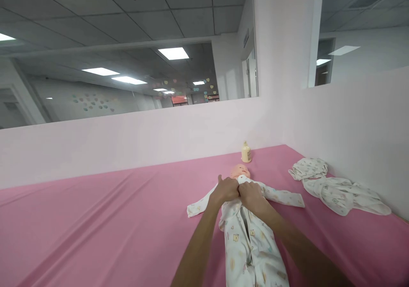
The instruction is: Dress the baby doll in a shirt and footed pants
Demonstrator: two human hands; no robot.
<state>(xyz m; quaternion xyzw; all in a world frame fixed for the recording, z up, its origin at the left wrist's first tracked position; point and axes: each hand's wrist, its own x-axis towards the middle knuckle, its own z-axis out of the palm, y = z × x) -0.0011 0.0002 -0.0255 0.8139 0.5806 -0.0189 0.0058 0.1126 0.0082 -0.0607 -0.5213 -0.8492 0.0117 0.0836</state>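
A baby doll (240, 171) lies on its back on a pink sheet, only its head showing above the clothes. It wears a white printed baby romper (234, 236) with small bear figures, the sleeves spread out to both sides. My left hand (227, 189) and my right hand (251, 194) meet at the chest of the romper. Fingers of both hands are closed on the cloth along its front edges, knuckles up. Below them the front gapes in a dark slit down the middle. What lies between the fingertips is hidden.
Behind the doll's head a pale yellow pump bottle (246, 152) stands near the wall. White printed cloths (335, 191) lie crumpled at the right by the side wall. The pink sheet (111, 218) has creases at the left.
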